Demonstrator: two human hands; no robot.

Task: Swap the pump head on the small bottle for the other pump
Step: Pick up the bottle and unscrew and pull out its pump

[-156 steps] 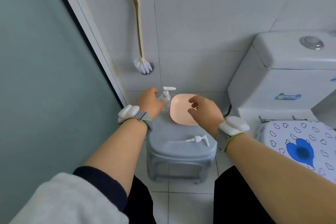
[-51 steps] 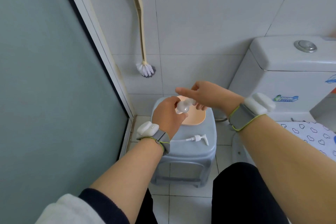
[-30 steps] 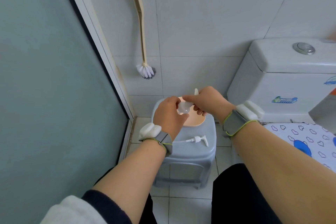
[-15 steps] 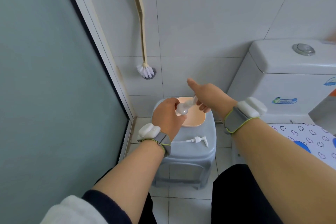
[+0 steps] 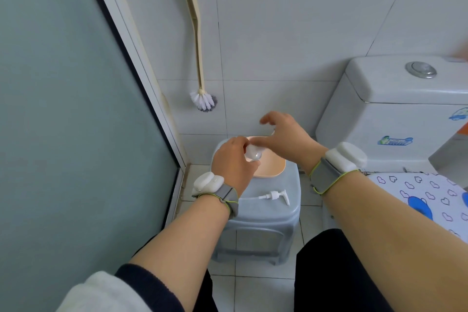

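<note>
My left hand (image 5: 231,163) holds the small clear bottle (image 5: 253,153) tilted above the grey plastic stool (image 5: 255,215). My right hand (image 5: 283,138) is at the bottle's top, thumb and fingers pinching the pump head there while the index finger sticks out. That pump head is almost wholly hidden behind my right hand. The other pump (image 5: 274,196), white with a long thin tube, lies flat on the stool's front part, apart from both hands.
A peach-coloured shallow dish (image 5: 273,168) sits at the back of the stool, under the bottle. A toilet (image 5: 392,119) with a patterned lid cover stands right. A brush (image 5: 202,100) hangs on the tiled wall. A frosted door (image 5: 63,109) fills the left.
Both hands lifted the bottle off the stool. My right hand has been turning at the bottle's top, its fingers shifting from frame to frame. The spare pump has not moved.
</note>
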